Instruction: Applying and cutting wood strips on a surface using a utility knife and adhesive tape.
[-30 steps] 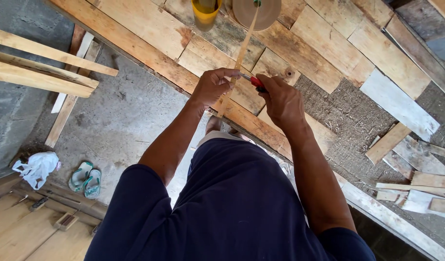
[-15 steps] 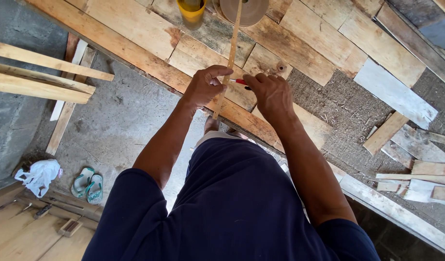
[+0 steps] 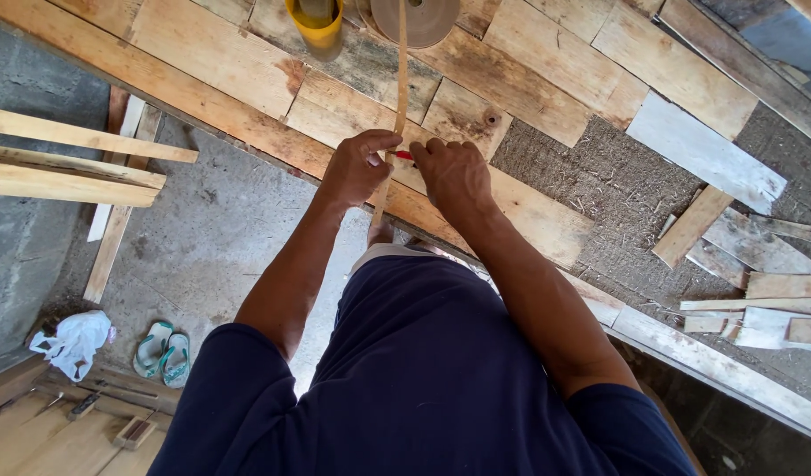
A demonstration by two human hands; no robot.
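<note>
A thin tan strip (image 3: pixel 401 66) runs down from a flat round roll (image 3: pixel 416 18) at the top of the head view to my hands. My left hand (image 3: pixel 357 167) pinches the strip, whose tail hangs below the fingers. My right hand (image 3: pixel 454 176) is closed on a small red-handled tool (image 3: pixel 404 155) whose tip meets the strip between the hands; most of the tool is hidden in the fist. Both hands hover over a worktop of rough wooden planks (image 3: pixel 247 79). A yellow cup (image 3: pixel 315 22) stands beside the roll.
Long wooden slats (image 3: pixel 70 163) jut in from the left over a grey concrete floor (image 3: pixel 203 256). A pair of sandals (image 3: pixel 161 353) and a white plastic bag (image 3: pixel 70 342) lie on the floor. Loose board offcuts (image 3: pixel 732 256) are scattered at the right.
My hands have drawn closer together on the strip, and the strip now hangs straighter from the roll. The view has shifted slightly.
</note>
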